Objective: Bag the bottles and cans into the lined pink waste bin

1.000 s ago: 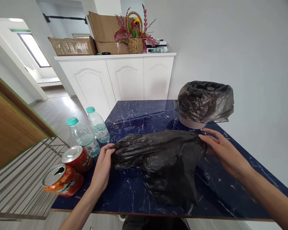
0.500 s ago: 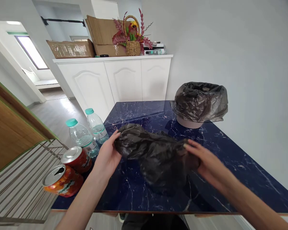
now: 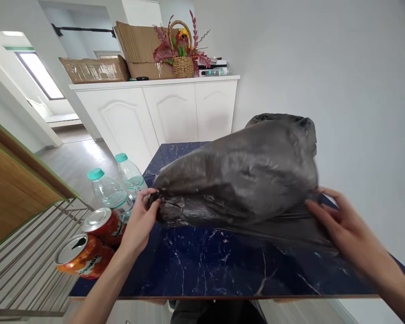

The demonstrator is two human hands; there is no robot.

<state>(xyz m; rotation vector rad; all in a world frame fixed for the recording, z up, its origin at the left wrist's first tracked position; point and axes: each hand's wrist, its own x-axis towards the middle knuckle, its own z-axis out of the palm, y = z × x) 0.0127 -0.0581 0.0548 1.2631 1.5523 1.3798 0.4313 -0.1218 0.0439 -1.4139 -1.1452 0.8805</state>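
A black bag point(image 3: 236, 175) is held above a blue table point(image 3: 202, 265), pinched at either side by the left hand point(image 3: 141, 220) and the right hand point(image 3: 349, 225), apparently so it is pulled wide; more black plastic point(image 3: 312, 134) is partly hidden behind it, and bottles point(image 3: 108, 191) and cans point(image 3: 107, 228) are grouped at left, seemingly out of the way

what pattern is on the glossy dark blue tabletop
The tabletop is white-veined like marble, clearest in the head view.

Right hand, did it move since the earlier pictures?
Yes: judged against the white cabinet, the right hand has shifted farther to the right.
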